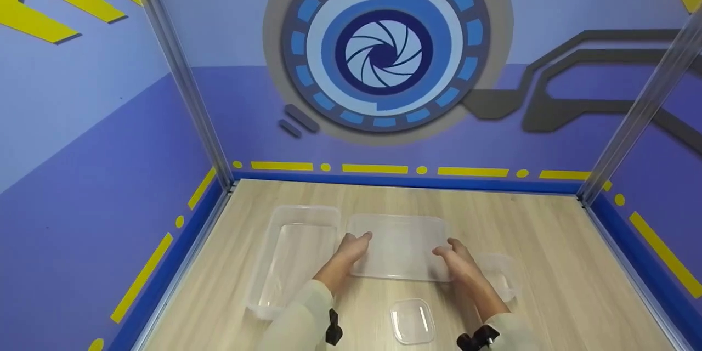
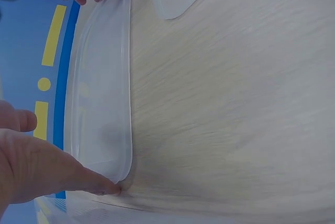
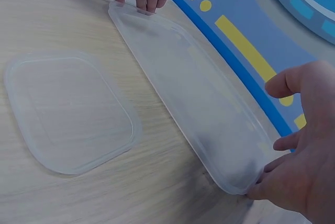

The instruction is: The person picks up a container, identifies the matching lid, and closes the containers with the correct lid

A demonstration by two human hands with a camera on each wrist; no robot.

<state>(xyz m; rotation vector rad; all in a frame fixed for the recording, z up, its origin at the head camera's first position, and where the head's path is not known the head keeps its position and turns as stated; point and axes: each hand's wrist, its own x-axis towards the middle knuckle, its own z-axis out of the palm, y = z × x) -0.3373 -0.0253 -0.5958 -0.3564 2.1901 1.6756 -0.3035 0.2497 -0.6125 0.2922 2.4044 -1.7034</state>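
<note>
A large rectangular translucent plastic lid lies low over the table between my two hands. My left hand is at its left end; in the left wrist view, an outstretched finger touches the lid's corner, with the thumb raised away. At the opposite end is my right hand, its lower fingers against the lid's edge in the right wrist view and its thumb clear of the lid. Nearer my body lies a small square clear lid, flat on the table.
A large translucent box without a lid stands left of the big lid, partly behind my left forearm. A small clear container stands at the right, partly hidden by my right arm. Painted panels border the wooden table.
</note>
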